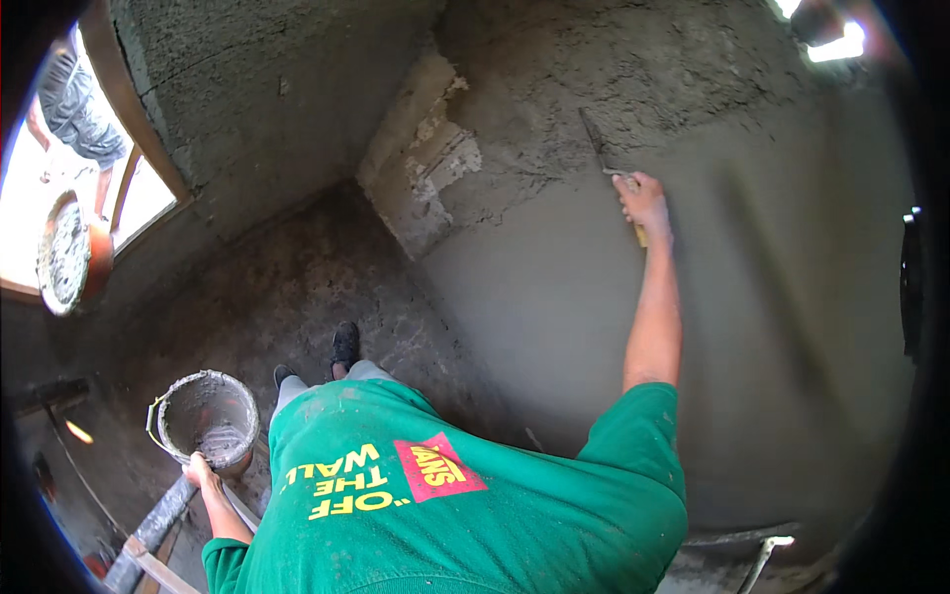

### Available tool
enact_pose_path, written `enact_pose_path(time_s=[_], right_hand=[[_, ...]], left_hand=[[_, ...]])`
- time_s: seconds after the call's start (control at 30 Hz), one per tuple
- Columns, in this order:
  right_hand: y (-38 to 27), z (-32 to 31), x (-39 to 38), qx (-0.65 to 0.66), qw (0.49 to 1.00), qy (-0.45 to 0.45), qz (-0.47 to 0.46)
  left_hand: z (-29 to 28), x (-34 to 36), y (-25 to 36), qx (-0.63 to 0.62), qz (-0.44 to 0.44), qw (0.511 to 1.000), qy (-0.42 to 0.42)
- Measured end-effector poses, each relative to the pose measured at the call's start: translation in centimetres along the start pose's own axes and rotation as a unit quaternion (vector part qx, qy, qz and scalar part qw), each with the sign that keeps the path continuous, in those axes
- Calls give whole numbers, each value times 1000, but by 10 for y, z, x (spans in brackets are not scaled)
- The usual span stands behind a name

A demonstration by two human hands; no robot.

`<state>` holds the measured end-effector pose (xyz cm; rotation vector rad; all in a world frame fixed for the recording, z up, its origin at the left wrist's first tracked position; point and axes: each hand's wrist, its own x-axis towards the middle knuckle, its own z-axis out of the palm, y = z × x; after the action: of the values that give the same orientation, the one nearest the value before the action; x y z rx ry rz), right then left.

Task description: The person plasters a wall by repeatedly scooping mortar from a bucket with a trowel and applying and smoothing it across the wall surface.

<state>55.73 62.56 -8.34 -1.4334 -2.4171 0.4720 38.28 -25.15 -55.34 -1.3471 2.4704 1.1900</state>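
My right hand (645, 205) reaches out to the wall and grips a trowel by its handle (641, 236), which shows some yellow. The trowel's narrow dark blade (593, 134) lies against rough wet mortar (673, 89), just above a smoother grey stretch of plaster (534, 277). Low on the left, my left hand (201, 471) is closed where the rim of a mortar-smeared bucket (226, 457) meets the end of a grey pole (158, 525). Which of the two it grips, I cannot tell. Some wet mortar (220, 438) sits in the bucket's bottom.
At the upper left, a person (84, 104) stands beyond a framed opening (148, 129), one hand by an orange bucket (99, 259) full of mortar. A patch of pale, broken plaster (421, 158) marks the wall's corner. A bright lamp (839, 45) shines upper right; a metal bar (762, 559) stands lower right.
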Motion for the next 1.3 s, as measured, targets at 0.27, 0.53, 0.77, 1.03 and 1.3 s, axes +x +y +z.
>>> enact_pose_path(time_s=[0.27, 0.53, 0.77, 1.03, 1.3], right_hand=[[-8, -128, -40, -272, 917, 170, -239], [-146, -66, -120, -120, 936, 78, -320], [-171, 33, -6, 221, 889, -380, -130], [-18, 150, 96, 193, 944, -190, -189], [293, 487, -96, 161, 725, -669, 6]], left_hand=[[44, 13, 23, -17, 105, 991, -77], [26, 15, 19, 104, 103, 989, -32], [-13, -14, 7, 87, 150, 984, 36], [-105, -205, 81, -124, 191, 965, 128], [-93, -334, 177, -305, 296, 894, 139]])
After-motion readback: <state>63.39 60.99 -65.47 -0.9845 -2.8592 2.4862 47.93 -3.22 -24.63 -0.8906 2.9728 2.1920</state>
